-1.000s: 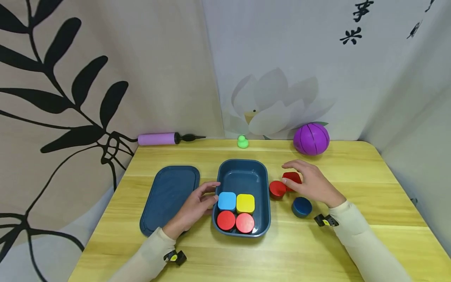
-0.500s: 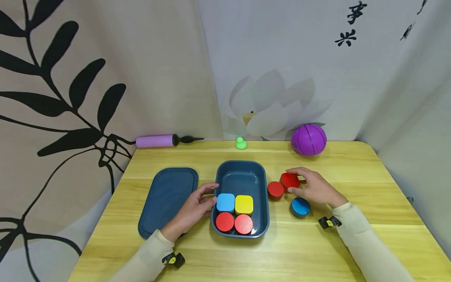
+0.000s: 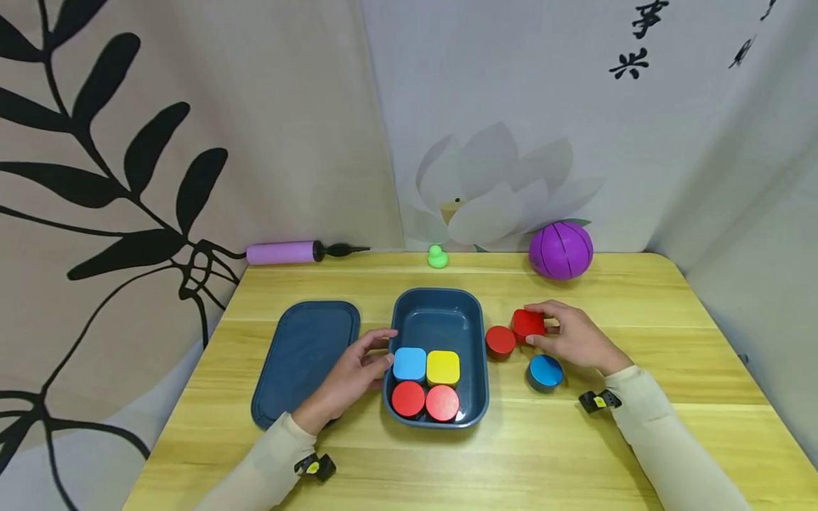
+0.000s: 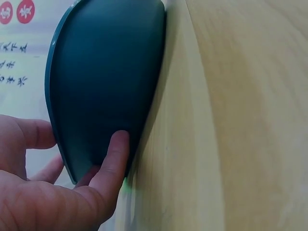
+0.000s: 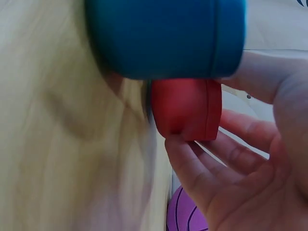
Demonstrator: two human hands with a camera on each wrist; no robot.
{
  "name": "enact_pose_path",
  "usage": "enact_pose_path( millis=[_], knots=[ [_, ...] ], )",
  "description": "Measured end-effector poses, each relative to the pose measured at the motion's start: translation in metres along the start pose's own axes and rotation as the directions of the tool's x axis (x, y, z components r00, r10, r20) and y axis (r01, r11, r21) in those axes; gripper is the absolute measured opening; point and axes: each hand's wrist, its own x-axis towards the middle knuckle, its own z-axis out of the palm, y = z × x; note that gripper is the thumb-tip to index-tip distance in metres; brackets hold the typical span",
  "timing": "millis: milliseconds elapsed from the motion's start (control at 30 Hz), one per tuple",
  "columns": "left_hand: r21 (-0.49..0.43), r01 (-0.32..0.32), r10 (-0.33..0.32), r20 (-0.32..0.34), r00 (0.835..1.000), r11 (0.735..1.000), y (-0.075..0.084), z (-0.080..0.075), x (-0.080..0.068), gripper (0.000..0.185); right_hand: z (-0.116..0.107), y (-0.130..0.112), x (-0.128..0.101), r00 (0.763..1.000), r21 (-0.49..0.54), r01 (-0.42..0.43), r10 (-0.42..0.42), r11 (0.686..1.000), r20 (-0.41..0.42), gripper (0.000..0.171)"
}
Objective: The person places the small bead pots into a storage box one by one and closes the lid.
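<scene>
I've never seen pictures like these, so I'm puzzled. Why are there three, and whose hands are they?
They belong to one person who wears three little cameras. The big picture comes from a camera on the head and looks down at a yellow table. The other two come from cameras strapped to the wrists, so everything in them looks huge and sideways.

On the table stands a blue box with four blocks inside: a light blue, a yellow and two red ones. Its lid lies beside it. The left hand holds the box's edge. The right hand has a red square block in its grip. Near it lie a red round block and a blue round block. At the back are a purple ball, a small green duck and a purple pump.
</scene>
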Motion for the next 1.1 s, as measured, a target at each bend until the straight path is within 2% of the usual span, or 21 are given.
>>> enact_pose_path(
  millis=[233, 400, 833, 1100],
  knots=[
    [-0.004, 0.003, -0.003, 0.011, 1.0, 1.0, 0.0, 0.0, 0.0, 0.049, -0.004, -0.002, -0.001, 1.0, 0.002, -0.009, 0.01, 1.0, -0.029, 0.06],
    [-0.006, 0.005, -0.005, 0.007, 1.0, 1.0, 0.001, 0.0, -0.002, 0.049, -0.009, -0.009, -0.001, 0.998, 0.012, 0.023, -0.022, 1.0, -0.066, 0.06],
    [-0.027, -0.007, 0.008, 0.007, 1.0, 1.0, 0.005, 0.001, -0.002, 0.049, -0.015, -0.035, 0.008, 0.989, 0.002, 0.081, -0.08, 0.997, -0.121, 0.061],
    [-0.022, -0.004, 0.004, -0.002, 1.0, 1.0, 0.007, 0.001, -0.003, 0.05, -0.012, -0.055, 0.022, 0.984, 0.051, 0.124, -0.116, 0.991, -0.137, 0.06]
  ],
)
